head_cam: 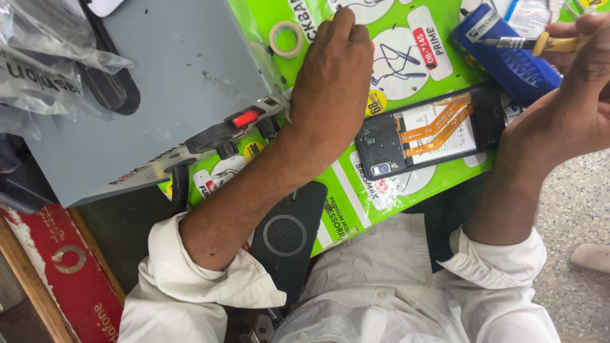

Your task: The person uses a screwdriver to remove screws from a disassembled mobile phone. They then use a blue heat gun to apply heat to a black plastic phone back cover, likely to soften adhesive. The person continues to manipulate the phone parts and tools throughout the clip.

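Note:
An opened smartphone point(432, 134) lies on a green printed mat point(356, 190), its back off, showing orange flex cables and a white battery. My left hand point(333, 76) rests on the mat just left of the phone, fingers curled, next to a roll of tape point(286, 39); whether it holds anything I cannot see. My right hand point(572, 108) hovers at the phone's right end and grips a small screwdriver with a yellow handle point(546, 43), its tip pointing left over a blue tool case point(508, 54).
A grey metal power unit point(171, 82) with a red switch and black knobs sits at left. A black phone back cover point(289, 238) lies near my lap. Clear plastic bags point(44, 57) are at upper left, a red board point(63, 273) at lower left.

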{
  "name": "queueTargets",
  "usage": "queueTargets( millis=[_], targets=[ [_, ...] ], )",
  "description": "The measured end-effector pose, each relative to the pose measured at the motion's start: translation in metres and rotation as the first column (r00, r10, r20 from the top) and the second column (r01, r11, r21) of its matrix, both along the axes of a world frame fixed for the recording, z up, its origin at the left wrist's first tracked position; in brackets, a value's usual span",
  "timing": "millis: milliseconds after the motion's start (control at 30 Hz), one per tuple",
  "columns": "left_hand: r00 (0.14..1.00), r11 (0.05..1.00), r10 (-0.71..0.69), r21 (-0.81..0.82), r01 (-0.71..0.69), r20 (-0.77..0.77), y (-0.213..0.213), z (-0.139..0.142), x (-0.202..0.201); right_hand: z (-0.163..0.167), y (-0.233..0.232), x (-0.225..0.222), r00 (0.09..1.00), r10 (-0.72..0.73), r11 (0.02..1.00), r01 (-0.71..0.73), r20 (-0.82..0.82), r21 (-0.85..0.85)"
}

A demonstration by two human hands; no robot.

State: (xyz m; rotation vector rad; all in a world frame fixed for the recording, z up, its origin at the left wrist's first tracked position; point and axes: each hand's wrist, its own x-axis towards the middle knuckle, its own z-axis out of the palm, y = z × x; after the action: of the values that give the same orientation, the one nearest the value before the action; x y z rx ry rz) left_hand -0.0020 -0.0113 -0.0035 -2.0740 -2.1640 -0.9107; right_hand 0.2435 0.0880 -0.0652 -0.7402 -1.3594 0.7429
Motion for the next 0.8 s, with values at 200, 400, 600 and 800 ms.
queueTargets(
  millis=[200, 400, 600, 800],
  targets=[
    [1.0, 0.999, 0.013, -0.035, -0.013, 0.0, -0.001, 0.001, 0.002, -0.005, 0.002, 0.007, 0.993, 0.047, 0.997, -0.054, 0.11, 0.06],
    [0.994, 0.999, -0.038, -0.03, 0.041, 0.099, -0.006, 0.011, 0.001, -0.011, 0.004, 0.01, 0.997, -0.003, 1.0, 0.003, 0.083, 0.003],
    [0.974, 0.996, -0.052, -0.056, 0.066, 0.222, -0.006, 0.022, -0.001, -0.007, 0.002, 0.008, 1.0, 0.026, 1.0, -0.026, 0.015, -0.005],
    [0.976, 0.997, 0.026, -0.072, -0.011, 0.217, -0.006, 0.027, 0.003, 0.005, -0.005, 0.0, 0.998, 0.053, 0.999, -0.053, -0.026, 0.011]
  ],
)
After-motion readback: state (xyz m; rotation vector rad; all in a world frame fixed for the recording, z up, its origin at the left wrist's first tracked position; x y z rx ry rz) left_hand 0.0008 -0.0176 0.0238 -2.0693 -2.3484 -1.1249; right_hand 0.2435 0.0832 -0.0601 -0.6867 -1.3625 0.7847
